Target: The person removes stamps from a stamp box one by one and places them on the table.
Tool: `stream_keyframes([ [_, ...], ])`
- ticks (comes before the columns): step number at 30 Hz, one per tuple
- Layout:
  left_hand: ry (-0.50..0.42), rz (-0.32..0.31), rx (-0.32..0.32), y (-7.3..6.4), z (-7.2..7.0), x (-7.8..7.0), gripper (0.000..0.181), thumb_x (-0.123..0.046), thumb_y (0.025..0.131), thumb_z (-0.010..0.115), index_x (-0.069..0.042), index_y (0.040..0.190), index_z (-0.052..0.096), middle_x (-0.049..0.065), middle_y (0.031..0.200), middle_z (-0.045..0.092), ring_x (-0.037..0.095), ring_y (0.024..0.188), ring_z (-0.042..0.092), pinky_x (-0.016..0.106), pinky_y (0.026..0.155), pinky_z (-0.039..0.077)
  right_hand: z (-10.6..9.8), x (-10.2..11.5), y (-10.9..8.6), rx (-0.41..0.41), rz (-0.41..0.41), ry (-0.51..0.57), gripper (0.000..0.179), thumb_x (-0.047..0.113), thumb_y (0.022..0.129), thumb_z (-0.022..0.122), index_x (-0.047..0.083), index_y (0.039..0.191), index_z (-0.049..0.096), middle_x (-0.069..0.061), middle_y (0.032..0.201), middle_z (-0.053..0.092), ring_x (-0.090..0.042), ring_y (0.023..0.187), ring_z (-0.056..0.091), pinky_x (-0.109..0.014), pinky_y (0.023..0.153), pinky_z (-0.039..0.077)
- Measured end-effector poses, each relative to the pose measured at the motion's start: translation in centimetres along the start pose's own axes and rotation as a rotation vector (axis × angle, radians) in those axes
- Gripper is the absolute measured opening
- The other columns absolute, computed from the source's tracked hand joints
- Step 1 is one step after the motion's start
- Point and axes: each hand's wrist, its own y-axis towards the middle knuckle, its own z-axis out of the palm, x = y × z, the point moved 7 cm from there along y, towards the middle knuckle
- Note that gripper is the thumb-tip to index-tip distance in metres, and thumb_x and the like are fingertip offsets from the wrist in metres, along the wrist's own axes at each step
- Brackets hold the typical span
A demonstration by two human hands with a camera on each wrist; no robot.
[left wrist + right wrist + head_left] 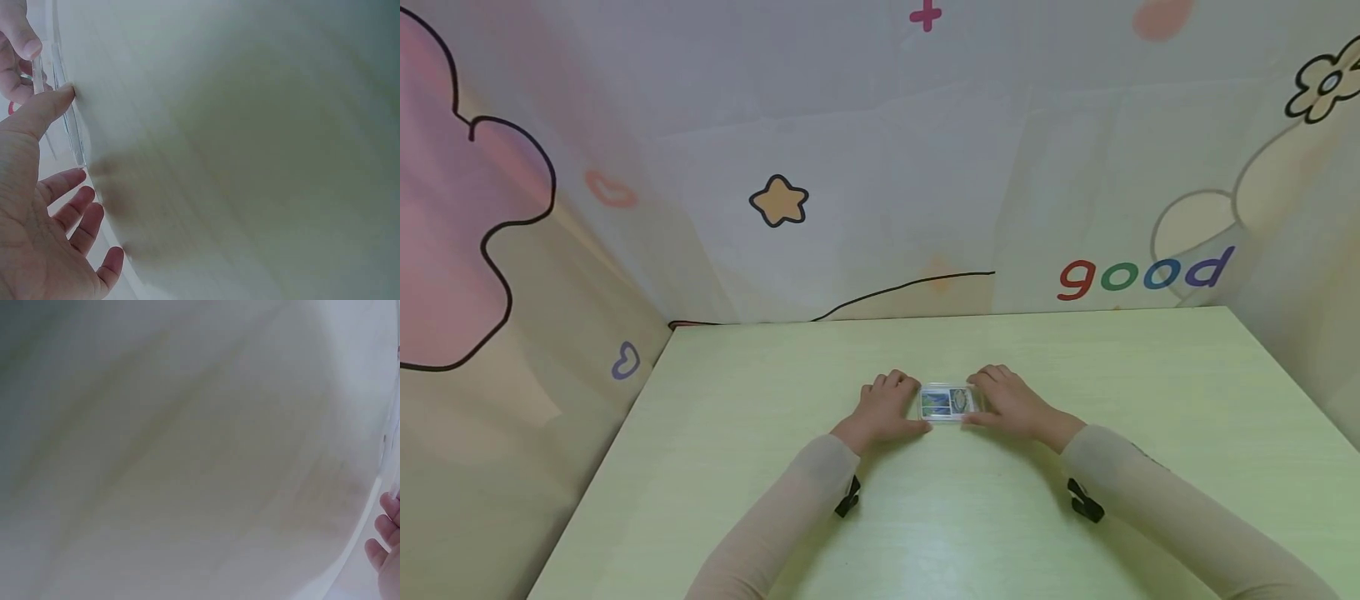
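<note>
A small, flat clear plastic case [937,405] with blue and green pictures in it lies on the table between both hands. My left hand [886,407] holds its left end, thumb at the near edge and fingertips at the far edge. In the left wrist view the other fingers [87,225] spread loosely near the tabletop. On the opposite end, my right hand [1011,404] grips a clear plate [39,74] over the case, thumb on the near side. Only a few right fingertips [389,528] show in the right wrist view, against the clear edge.
The pale green table [760,375] reaches back to a printed cloth backdrop [880,192]. Cloth also hangs along the left and right sides. A black strap end [848,497] sticks out beneath the left sleeve, and another strap [1085,501] beneath the right.
</note>
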Motion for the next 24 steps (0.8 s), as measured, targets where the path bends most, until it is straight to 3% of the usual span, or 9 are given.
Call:
stream_keyframes([
  [24, -0.009, -0.002, -0.004, 0.2, 0.3, 0.1, 0.065, -0.049, 0.083, 0.066, -0.016, 0.136, 0.048, 0.008, 0.136, 0.044, 0.028, 0.123, 0.041, 0.049, 0.098, 0.033, -1.2, -2.3, -2.3, -0.029, 0.005, -0.031, 0.062, 0.038, 0.08, 0.074, -0.005, 0.121, 0.054, -0.02, 0.118, 0.055, -0.037, 0.111, 0.049, -0.053, 0.097, 0.039],
])
